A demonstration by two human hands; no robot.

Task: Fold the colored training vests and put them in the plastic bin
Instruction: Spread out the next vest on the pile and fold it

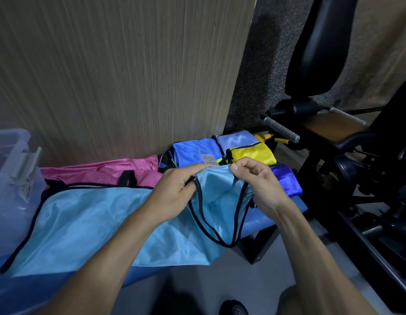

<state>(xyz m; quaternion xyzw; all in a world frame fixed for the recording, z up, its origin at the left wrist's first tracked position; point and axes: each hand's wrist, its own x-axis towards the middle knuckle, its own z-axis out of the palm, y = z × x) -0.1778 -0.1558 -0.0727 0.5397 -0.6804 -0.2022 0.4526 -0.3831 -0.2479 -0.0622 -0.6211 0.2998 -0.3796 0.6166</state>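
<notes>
The light blue vest (88, 219), thin glossy mesh edged in black binding, lies spread across the blue padded table (261, 221), its top edge lifted and pinched by the left hand (174, 189) and right hand (256, 178), each grip curled on the fabric. Behind it lie a pink vest (102, 171) and folded ones (blue (195, 153), pale (236, 138), yellow (254, 153), deep blue (286, 180)). The clear plastic bin (13, 178) stands at the left against a wood-grain wall (118, 76), black gym equipment (318, 53) at the right.

plastic bin (9, 169) cut off at left edge, care label (210, 161) print unreadable
</notes>
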